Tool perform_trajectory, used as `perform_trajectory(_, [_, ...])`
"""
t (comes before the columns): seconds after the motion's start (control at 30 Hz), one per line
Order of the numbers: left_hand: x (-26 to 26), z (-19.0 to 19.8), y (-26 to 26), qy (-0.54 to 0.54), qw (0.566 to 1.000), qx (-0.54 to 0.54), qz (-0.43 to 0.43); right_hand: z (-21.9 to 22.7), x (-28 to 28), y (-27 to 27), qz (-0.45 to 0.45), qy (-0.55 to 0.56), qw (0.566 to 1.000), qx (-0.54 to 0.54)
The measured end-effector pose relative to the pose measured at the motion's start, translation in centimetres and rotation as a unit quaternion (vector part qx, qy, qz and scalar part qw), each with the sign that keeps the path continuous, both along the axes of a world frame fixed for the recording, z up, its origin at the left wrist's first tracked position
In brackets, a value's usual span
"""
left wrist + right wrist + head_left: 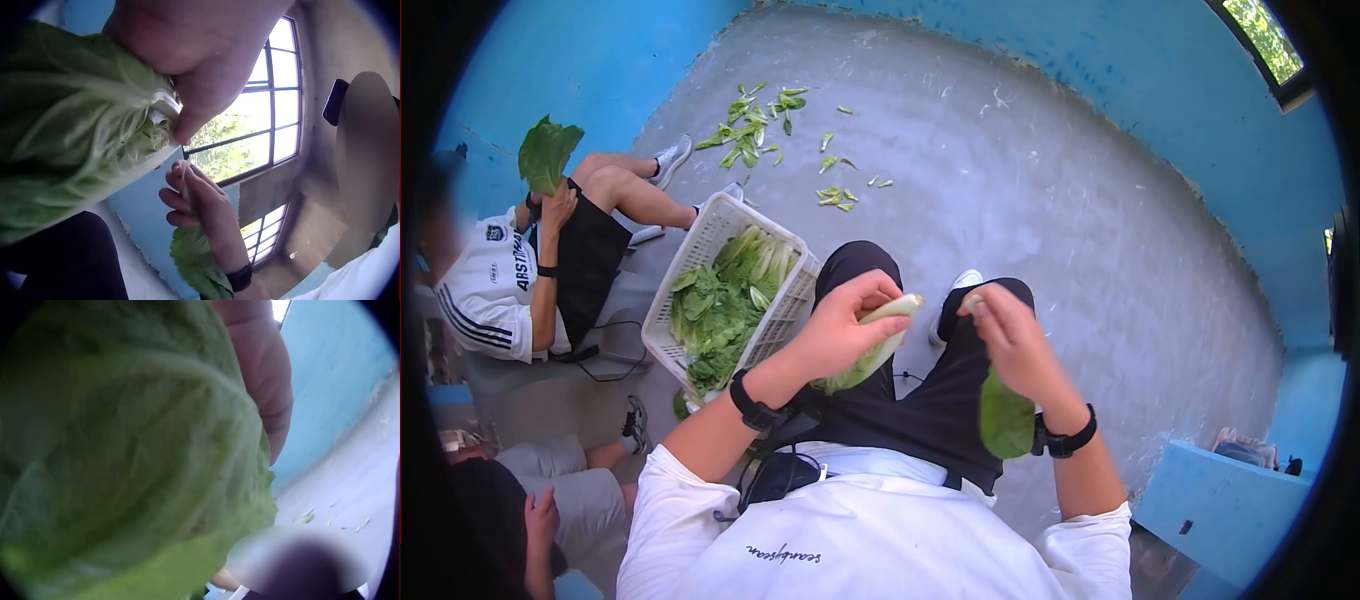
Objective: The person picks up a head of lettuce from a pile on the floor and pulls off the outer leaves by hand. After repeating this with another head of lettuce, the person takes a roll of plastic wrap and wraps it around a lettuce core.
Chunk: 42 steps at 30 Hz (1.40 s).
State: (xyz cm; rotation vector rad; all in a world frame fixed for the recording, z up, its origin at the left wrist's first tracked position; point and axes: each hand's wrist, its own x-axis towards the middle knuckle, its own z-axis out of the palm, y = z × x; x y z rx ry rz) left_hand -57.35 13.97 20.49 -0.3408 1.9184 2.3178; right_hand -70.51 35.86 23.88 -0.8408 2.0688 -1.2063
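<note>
In the head view my left hand (850, 325) grips a long, pale green Chinese cabbage (868, 362) above my lap, its cut white end pointing up and right. The left wrist view shows the cabbage (75, 125) up close, with broad pale veins and the thumb pressed near its base. To the right, my right hand (1018, 345) pinches the stem end of a loose cabbage leaf (1006, 415), which hangs below the palm toward the wrist. That leaf (137, 462) fills most of the right wrist view and hides much of the hand.
A white plastic crate (662, 340) of leafy greens stands beside my left knee. Torn leaves (750, 130) lie scattered on the grey floor (1100, 250) ahead. On the left sits a person (495, 280) holding a large leaf (548, 155); another person's legs (575, 490) are nearer.
</note>
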Motion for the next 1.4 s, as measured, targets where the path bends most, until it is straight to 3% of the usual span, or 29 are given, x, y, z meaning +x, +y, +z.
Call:
perform_trajectory(0.03, [0.1, 0.3, -0.5, -0.012, 0.999, 0.041, 0.007, -0.1, -0.6, 0.6, -0.033, -0.035, 0.999, -0.003])
perform_trajectory(0.07, [0.3, 0.4, -0.9, -0.023, 0.996, 0.082, 0.016, 0.1, -1.2, 1.0, -0.089, -0.158, 0.983, -0.010])
perform_trajectory(0.13, [0.7, 0.2, -1.0, -0.034, 0.989, 0.140, 0.018, 0.6, -1.8, 1.4, -0.111, -0.199, 0.972, -0.055])
perform_trajectory(0.23, [0.6, 0.0, -0.6, -0.047, 0.988, 0.148, 0.002, 0.7, -1.3, 1.2, -0.088, -0.178, 0.978, -0.061])
perform_trajectory(0.33, [0.3, -0.1, 0.7, -0.022, 0.989, 0.143, 0.027, 0.0, 0.0, 0.2, -0.029, -0.047, 0.996, -0.070])
perform_trajectory(0.37, [0.3, -0.1, 1.1, -0.012, 0.985, 0.173, 0.015, 0.1, 0.3, 0.0, -0.038, -0.095, 0.994, -0.048])
perform_trajectory(0.5, [0.2, 0.4, 2.3, -0.007, 0.993, 0.118, -0.023, 0.3, 0.9, -1.0, -0.041, -0.077, 0.995, -0.045])
perform_trajectory(0.7, [0.4, 0.8, 3.0, -0.051, 0.969, 0.241, -0.009, -0.5, 1.5, -1.2, -0.081, -0.090, 0.988, -0.094])
perform_trajectory(0.9, [0.3, 1.5, 2.7, -0.026, 0.977, 0.211, -0.025, -1.4, 1.2, -1.0, -0.054, -0.127, 0.981, -0.133])
perform_trajectory(1.0, [0.2, 1.4, 2.4, -0.019, 0.987, 0.162, -0.014, -0.5, 1.3, -0.9, -0.077, -0.131, 0.984, -0.089])
perform_trajectory(1.1, [0.1, 0.8, 2.5, -0.025, 0.990, 0.138, 0.014, -0.6, 1.5, -1.1, -0.075, -0.187, 0.973, -0.116])
perform_trajectory(1.2, [0.1, 0.2, 3.3, 0.006, 0.994, 0.096, 0.044, -0.4, 1.9, -1.4, -0.053, -0.171, 0.980, -0.083])
perform_trajectory(1.4, [0.2, 0.4, 2.7, -0.010, 0.998, 0.059, 0.016, -0.4, 1.3, -1.3, -0.039, -0.159, 0.986, -0.038])
